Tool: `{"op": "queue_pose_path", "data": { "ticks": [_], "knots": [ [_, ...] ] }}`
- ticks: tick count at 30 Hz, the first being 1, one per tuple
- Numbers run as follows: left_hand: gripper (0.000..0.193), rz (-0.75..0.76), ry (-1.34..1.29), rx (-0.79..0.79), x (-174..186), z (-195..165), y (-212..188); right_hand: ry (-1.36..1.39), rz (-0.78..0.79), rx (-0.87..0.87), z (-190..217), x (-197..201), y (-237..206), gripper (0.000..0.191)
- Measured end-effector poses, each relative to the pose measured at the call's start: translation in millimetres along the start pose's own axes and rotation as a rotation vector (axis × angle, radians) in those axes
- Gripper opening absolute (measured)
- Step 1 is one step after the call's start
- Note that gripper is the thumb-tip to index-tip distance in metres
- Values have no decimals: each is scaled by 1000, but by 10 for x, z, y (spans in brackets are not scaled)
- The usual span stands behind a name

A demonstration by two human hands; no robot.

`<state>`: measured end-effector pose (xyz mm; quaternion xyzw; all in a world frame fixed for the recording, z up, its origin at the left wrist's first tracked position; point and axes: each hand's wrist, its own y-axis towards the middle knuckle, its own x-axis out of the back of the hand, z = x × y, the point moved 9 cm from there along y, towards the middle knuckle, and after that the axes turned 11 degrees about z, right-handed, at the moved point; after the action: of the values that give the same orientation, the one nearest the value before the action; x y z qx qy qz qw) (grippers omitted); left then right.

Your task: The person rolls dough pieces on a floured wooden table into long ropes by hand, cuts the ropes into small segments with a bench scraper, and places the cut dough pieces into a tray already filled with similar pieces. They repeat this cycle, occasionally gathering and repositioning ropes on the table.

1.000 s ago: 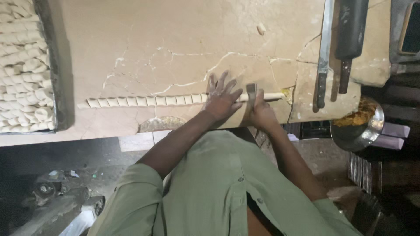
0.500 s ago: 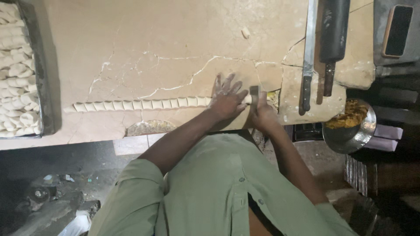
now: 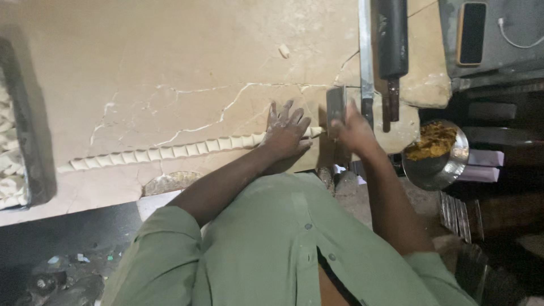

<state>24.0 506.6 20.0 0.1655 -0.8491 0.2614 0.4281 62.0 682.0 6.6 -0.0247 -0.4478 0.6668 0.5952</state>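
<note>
Left hand point(image 3: 286, 133) flat on the surface point(image 3: 170, 62), fingers spread wide, white with flour. Pressing down on the right end of a long dough rope point(image 3: 170, 152), holding nothing inside it. Dough rope lying along the near edge of the surface, cut into many small bits that sit touching in a row, from near the left edge to under the left hand. A short uncut stub sticking out between both hands.

Right hand point(image 3: 351, 130) closed around a small flat metal cutter point(image 3: 335, 105). Cutter standing upright, just beside the stub of dough, close to the right edge of the surface.

Small lump of dough point(image 3: 284, 50) alone, well apart, toward the far edge. Long metal blade point(image 3: 365, 51) and dark rolling pin point(image 3: 392, 45) side by side at the far right corner, just past the right hand. Tray of cut dough pieces point(image 3: 8, 164) at the left edge. Metal bowl with yellow filling point(image 3: 435, 150) off the right edge, lower down. Dark phone point(image 3: 471, 33) on a grey stand at the far right. Green shirt point(image 3: 272, 249) filling the near part of the view.
</note>
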Motion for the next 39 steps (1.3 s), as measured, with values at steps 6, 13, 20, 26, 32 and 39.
{"op": "queue_pose_path", "data": {
  "ticks": [6,13,20,26,32,39],
  "knots": [
    [31,-33,-22,-130,146,-217,108,-432,-255,-108,53,393,306,44],
    [31,-197,-627,124,493,523,346,487,-75,153,546,-63,341,35],
    [58,-589,-304,209,1235,1220,519,129,-371,498,1423,203,1076,24],
    [28,-408,-245,243,1081,1590,826,-93,-364,554,1963,49,1315,20],
    [51,-420,-287,169,954,1727,721,-462,-399,868,2180,-347,980,35],
    [59,-205,-181,277,724,2146,-120,-1141,-386,719,1933,-744,1071,60]
  ]
}}
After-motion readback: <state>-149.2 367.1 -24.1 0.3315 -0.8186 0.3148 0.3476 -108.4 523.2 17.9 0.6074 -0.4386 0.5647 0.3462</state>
